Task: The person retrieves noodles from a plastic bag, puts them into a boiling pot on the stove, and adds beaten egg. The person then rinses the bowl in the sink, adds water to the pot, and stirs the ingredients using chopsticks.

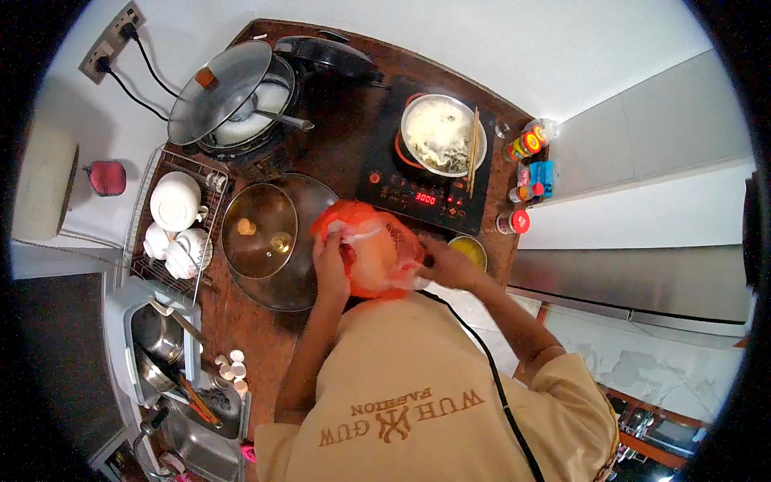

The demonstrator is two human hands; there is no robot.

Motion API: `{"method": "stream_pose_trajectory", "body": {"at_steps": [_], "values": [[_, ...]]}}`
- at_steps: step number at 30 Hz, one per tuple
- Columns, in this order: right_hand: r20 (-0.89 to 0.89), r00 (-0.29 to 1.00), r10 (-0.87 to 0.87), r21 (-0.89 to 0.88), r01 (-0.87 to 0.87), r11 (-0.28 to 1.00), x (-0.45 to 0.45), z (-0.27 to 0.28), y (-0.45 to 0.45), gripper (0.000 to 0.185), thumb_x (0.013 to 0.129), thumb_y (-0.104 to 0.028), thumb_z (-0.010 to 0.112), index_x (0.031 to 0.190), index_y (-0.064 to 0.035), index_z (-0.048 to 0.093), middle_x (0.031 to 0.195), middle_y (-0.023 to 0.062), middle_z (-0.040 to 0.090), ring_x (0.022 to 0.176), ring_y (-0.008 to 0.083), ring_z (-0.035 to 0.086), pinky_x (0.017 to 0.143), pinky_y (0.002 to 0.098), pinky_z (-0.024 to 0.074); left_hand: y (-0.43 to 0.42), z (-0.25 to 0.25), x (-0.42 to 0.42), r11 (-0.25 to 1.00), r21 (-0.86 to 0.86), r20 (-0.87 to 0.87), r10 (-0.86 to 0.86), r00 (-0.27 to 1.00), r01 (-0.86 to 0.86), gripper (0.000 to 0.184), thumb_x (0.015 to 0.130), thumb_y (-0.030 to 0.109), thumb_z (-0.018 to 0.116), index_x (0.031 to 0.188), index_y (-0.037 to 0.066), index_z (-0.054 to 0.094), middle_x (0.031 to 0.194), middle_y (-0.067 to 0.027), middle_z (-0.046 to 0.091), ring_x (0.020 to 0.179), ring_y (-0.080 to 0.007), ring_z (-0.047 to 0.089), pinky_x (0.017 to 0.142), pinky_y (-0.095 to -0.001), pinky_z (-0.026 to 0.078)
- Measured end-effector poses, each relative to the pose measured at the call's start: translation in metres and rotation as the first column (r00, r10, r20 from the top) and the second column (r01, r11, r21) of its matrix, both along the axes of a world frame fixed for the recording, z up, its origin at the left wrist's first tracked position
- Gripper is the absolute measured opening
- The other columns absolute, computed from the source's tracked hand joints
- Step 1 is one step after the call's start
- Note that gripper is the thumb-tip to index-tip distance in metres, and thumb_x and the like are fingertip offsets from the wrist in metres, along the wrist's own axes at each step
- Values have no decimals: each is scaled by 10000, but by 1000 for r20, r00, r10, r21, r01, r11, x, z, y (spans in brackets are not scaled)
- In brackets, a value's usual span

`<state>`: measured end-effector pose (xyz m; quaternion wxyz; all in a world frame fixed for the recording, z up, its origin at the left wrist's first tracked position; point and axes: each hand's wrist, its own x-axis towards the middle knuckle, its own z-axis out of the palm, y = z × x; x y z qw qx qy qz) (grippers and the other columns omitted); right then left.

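Between my hands, close to my chest, is a red plastic bag (373, 249) with something pale inside that I cannot make out. My left hand (331, 261) grips the bag's left side, its fingers closed on the plastic. At the bag's right edge my right hand (443, 265) is partly blurred, its fingertips hidden against the plastic. Just beyond it sits a small bowl of yellow liquid (468, 253). Behind the bag, a pot of pale, foamy contents (440, 132) stands on the black induction cooker (426, 198), whose display reads 3000. Chopsticks (473, 153) lie across the pot's right side.
Glass lids (259, 229) lie left of the bag. A rice cooker (255, 112) with a ladle and tilted lid stands at the back left. A dish rack (177, 217), sink (201, 450) and eggshells (233, 369) are left; jars (514, 222) stand right.
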<state>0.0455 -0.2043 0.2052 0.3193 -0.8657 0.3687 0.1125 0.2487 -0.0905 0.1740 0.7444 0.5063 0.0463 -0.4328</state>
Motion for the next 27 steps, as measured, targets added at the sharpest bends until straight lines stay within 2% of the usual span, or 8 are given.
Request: {"method": "stream_pose_trajectory", "body": {"at_steps": [4,7,12,14,18,22,26,27], "values": [[39,924,-380,422,329,845,2,-34,38,660,773,-253,665,1318,-42,357,1204,192,511,919,221,592,770,356,494,-1,11,-1,992,40,98,-122,988,118,288,887,246,555,1094,46,540,936,-15,581,850,-103,539,747,-242,440],[240,795,-557,653,292,699,8,-49,44,589,800,-234,636,1287,-24,380,1127,136,565,843,177,599,641,279,511,2,30,-5,969,127,186,-231,955,210,318,888,279,561,1098,43,530,928,-15,573,822,-98,533,725,-236,441],[62,676,-734,722,477,501,16,-15,49,302,863,-129,556,1143,-32,493,890,46,612,779,135,585,559,233,464,7,8,-10,982,95,290,-186,939,165,354,892,319,560,1120,50,529,863,-5,568,678,-63,510,589,-205,431],[206,617,-760,715,435,547,12,-28,60,287,872,-138,550,1136,-38,497,897,37,602,791,124,572,617,242,467,13,11,-7,942,181,160,-312,937,283,391,896,339,550,1164,55,525,797,9,567,603,-44,482,515,-196,405],[536,594,-600,583,253,772,28,-18,70,313,896,-158,529,1181,-47,463,1000,35,561,845,114,535,746,249,459,17,-11,-13,975,52,196,-220,956,214,425,901,353,538,1178,31,528,741,22,557,583,-39,472,501,-194,394],[563,826,-24,-165,141,976,61,-15,76,444,747,-126,663,1154,-46,504,1120,154,519,861,266,549,717,321,468,20,-15,-18,936,204,419,-349,838,287,456,904,342,510,1172,-27,520,957,-116,608,827,-164,570,725,-273,453],[576,806,138,-248,12,969,54,-24,84,267,739,-102,644,995,-40,596,1048,188,559,833,350,559,687,361,475,29,6,-24,917,278,427,-385,818,286,451,891,318,513,1166,-39,518,1039,-150,596,924,-199,563,804,-303,440],[481,877,5,-142,72,987,51,-29,90,194,745,-86,632,931,-35,611,1000,180,581,826,355,571,686,376,476,35,18,-28,914,219,328,-399,856,343,438,885,306,522,1161,-35,522,1048,-144,597,922,-188,566,798,-294,444]]}}
